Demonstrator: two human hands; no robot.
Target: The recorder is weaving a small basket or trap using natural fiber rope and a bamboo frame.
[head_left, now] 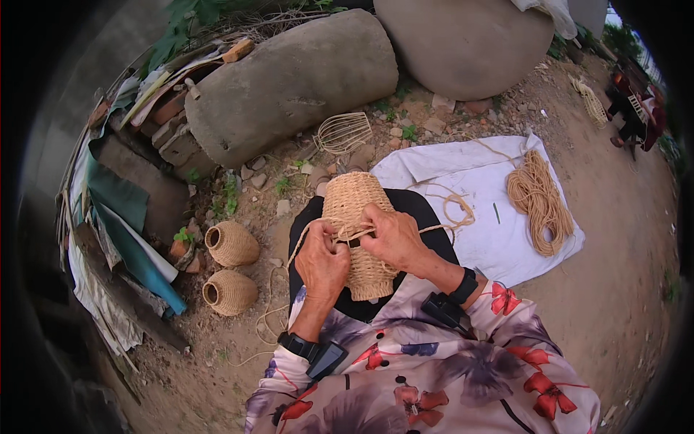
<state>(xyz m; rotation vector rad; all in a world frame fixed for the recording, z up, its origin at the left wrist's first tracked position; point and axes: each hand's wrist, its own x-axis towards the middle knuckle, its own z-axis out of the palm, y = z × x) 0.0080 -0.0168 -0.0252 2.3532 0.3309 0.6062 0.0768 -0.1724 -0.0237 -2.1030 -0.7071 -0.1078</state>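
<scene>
A tan woven basket (356, 197) lies across my lap on dark trousers, with a dark gap in its weave near the middle. Over that gap, my left hand (322, 262) pinches a straw cord (351, 232) at the basket's left side. From the right, my right hand (396, 240) grips the same cord, fingers bent and close to the weave. One length of cord hangs down past my left wrist to the ground. Another runs rightward from my right hand in a loop over the white sheet (463, 173). My fingertips partly hide the strands.
Two small woven baskets (233, 243) (230, 293) lie at my left. A cord bundle (538, 202) rests on the sheet. Ahead are a bare basket frame (344, 133), a concrete cylinder (293, 83) and a big round slab (470, 43). Another person (635, 108) is far right.
</scene>
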